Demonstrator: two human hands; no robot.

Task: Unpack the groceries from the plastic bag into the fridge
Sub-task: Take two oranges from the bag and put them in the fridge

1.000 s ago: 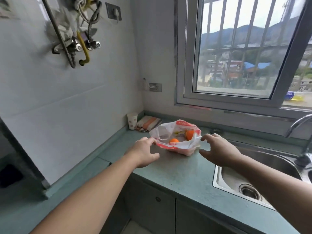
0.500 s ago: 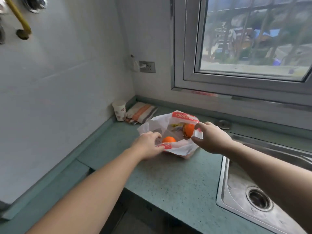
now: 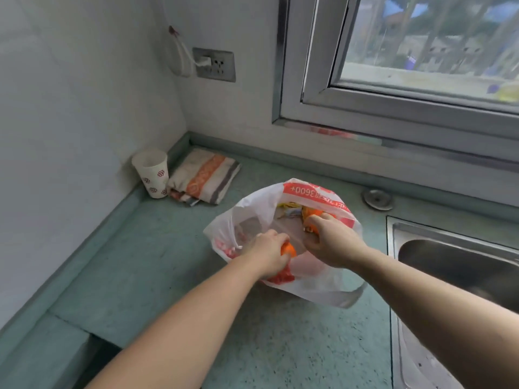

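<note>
A white plastic bag [image 3: 254, 204] with red print lies open on the green counter [image 3: 157, 265]. Both my hands are inside its mouth. My left hand [image 3: 268, 252] curls round a small orange fruit [image 3: 289, 250] near the bag's front edge. My right hand [image 3: 331, 240] grips a second orange item [image 3: 313, 213] deeper in the bag. A yellow packet [image 3: 290, 210] shows at the back of the bag. No fridge is in view.
A paper cup [image 3: 151, 175] and a folded striped cloth [image 3: 205, 176] sit in the back left corner. A steel sink [image 3: 455, 265] lies to the right. A wall socket [image 3: 216, 64] and a window [image 3: 421, 51] are behind.
Both hands have gone from the bag's rim into the bag and closed on the orange items. The view has tilted down and come closer.
</note>
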